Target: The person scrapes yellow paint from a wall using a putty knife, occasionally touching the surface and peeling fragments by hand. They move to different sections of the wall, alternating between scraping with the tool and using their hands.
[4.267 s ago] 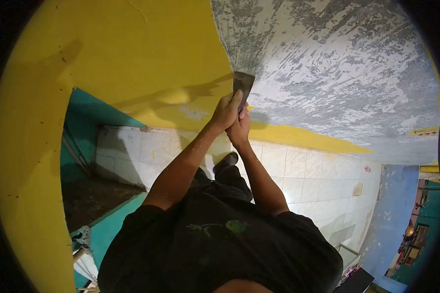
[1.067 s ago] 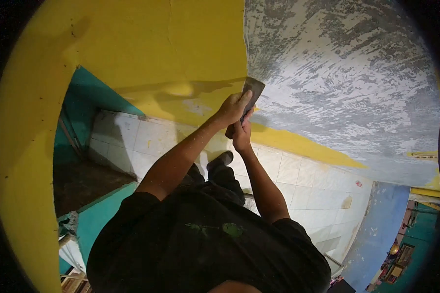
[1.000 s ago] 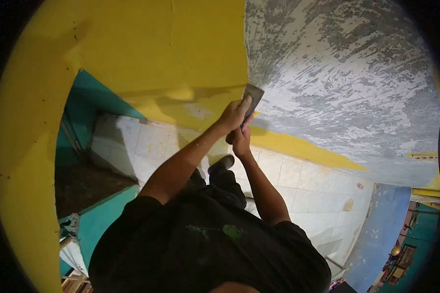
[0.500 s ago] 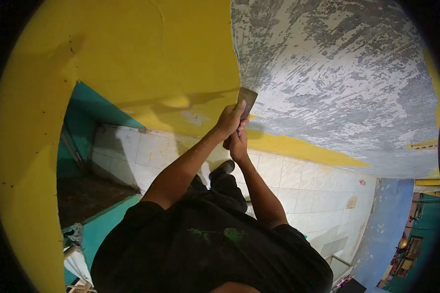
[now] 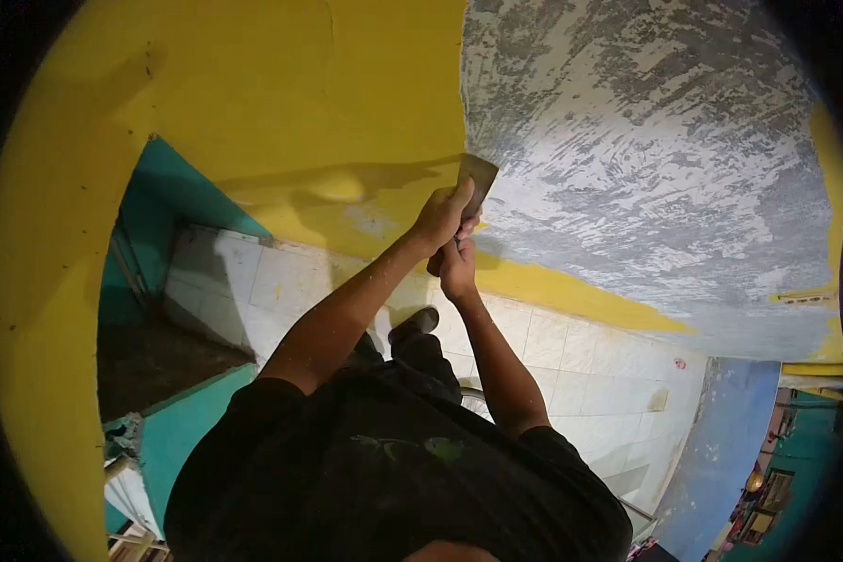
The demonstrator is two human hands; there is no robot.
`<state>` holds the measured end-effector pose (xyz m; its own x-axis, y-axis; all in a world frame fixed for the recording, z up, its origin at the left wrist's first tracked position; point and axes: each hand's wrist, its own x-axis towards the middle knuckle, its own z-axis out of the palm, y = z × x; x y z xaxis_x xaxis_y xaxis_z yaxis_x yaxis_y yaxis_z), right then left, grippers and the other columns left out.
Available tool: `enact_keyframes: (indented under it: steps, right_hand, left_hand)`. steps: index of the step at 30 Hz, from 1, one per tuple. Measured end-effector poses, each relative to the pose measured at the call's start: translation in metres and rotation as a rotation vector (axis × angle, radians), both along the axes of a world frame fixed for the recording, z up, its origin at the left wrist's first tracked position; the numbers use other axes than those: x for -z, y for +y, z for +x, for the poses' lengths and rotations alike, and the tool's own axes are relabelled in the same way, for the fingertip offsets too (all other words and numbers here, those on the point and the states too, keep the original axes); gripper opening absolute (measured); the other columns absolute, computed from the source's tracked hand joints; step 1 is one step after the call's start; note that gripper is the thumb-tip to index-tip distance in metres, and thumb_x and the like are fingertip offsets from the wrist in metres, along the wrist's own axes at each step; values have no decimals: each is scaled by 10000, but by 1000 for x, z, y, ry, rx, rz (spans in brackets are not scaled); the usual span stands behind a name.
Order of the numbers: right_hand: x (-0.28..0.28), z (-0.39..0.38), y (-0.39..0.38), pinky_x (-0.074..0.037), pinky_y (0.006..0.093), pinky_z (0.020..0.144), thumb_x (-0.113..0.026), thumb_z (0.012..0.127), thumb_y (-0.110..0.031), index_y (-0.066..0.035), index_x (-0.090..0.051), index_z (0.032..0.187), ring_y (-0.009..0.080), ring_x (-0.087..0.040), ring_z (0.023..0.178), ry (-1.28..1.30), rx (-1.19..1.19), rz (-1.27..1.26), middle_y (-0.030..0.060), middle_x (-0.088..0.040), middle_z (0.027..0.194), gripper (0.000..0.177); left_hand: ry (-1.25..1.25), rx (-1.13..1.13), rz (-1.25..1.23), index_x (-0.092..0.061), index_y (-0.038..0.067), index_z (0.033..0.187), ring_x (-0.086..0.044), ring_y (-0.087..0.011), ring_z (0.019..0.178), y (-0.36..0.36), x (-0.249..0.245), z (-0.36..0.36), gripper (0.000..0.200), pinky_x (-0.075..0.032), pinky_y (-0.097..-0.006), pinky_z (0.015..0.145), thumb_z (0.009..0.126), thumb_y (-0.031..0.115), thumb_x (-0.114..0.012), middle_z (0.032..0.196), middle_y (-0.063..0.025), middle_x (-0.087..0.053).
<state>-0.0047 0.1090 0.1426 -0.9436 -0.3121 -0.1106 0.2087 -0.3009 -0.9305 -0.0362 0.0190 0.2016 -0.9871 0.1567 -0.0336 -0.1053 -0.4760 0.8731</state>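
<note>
A wide-bladed scraper (image 5: 480, 172) rests with its blade at the border where yellow paint (image 5: 398, 84) meets the stripped grey-white patch (image 5: 628, 140) of the wall. My left hand (image 5: 443, 219) is closed around the scraper near the base of the blade, thumb laid along it. Lower down, my right hand (image 5: 457, 270) grips the handle, most of which is hidden by the fingers. Both arms reach forward, and their shadow falls across the yellow paint to the left of the blade.
Below the wall lies a white tiled floor (image 5: 571, 347), where my shoe (image 5: 414, 323) shows. A teal recess with a dark ledge (image 5: 164, 365) opens at the left. A blue wall (image 5: 729, 440) stands at the lower right, with cluttered shelves (image 5: 768, 506) beyond.
The view has shifted slightly, and the wall patch appears a little farther right. Both hands keep hold of the scraper, whose blade stays near the paint border.
</note>
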Motion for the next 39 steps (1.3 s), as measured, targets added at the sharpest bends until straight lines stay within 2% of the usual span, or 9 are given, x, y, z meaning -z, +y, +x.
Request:
enact_keyframes:
  steps: [7, 10, 12, 19, 21, 25, 27, 33, 39]
  right_hand:
    - [17, 17, 2, -172, 242, 331, -418, 908, -223, -125, -352, 620, 72, -258, 325, -112, 69, 9, -37, -304, 441, 312]
    - [7, 15, -3, -171, 245, 329, -414, 908, -231, -126, -349, 634, 76, -256, 323, -82, 98, 7, -34, -303, 444, 300]
    - [7, 19, -2, -174, 244, 328, -412, 910, -230, -125, -350, 630, 76, -252, 322, -105, 111, 5, -32, -306, 441, 305]
    - [-1, 22, 2, -215, 229, 345, -410, 912, -211, -118, -384, 676, 63, -302, 366, -67, 116, 120, -40, -351, 487, 255]
    - [-8, 15, -3, -246, 210, 370, -406, 910, -191, -112, -420, 734, 50, -335, 402, 45, 165, 151, -52, -375, 524, 193]
    - [-8, 19, -1, -232, 207, 347, -405, 908, -187, -115, -416, 724, 52, -330, 377, -67, 108, 74, -49, -374, 512, 198]
    - [-7, 23, 0, -256, 234, 331, -395, 896, -156, -103, -378, 633, 73, -334, 353, -150, 100, 79, -19, -373, 475, 269]
    - [4, 22, -1, -250, 232, 336, -411, 901, -187, -109, -374, 627, 65, -321, 351, -100, 107, 80, -40, -355, 466, 287]
    - [26, 17, 4, -208, 225, 323, -417, 911, -233, -132, -369, 634, 55, -285, 333, -91, 104, 88, -48, -328, 460, 299]
  left_hand:
    - [-63, -49, 9, -430, 57, 617, -348, -102, 370, 14, 27, 3, 470, -295, -248, 367, 895, 428, -350, 469, -18, -378]
    - [-50, -109, 14, -423, 59, 619, -360, -107, 369, 13, 16, 3, 456, -299, -250, 362, 885, 427, -377, 469, -15, -379]
    - [-84, -9, 21, -418, 60, 626, -365, -111, 374, 6, 8, 6, 451, -297, -249, 359, 883, 430, -390, 473, -18, -381]
    - [-143, -15, 37, -456, 46, 621, -375, -118, 384, 11, 15, 4, 509, -314, -258, 371, 873, 483, -389, 483, -32, -419]
    - [-119, -8, 14, -460, 46, 624, -376, -119, 383, 9, 8, 0, 507, -316, -258, 372, 874, 480, -388, 478, -29, -418]
    - [-153, -17, 20, -455, 56, 627, -375, -117, 377, 9, 5, 6, 493, -316, -258, 364, 877, 475, -385, 466, -22, -413]
    - [-172, -28, 27, -448, 61, 635, -373, -116, 377, 9, 14, 8, 482, -316, -258, 360, 878, 472, -386, 469, -22, -408]
    - [-271, -25, 94, -451, 60, 660, -367, -129, 382, 10, 23, 7, 466, -317, -267, 385, 868, 475, -405, 473, -35, -393]
    - [-179, -30, 89, -466, 52, 641, -396, -137, 395, 12, 36, 5, 501, -326, -277, 389, 849, 506, -422, 480, -44, -415]
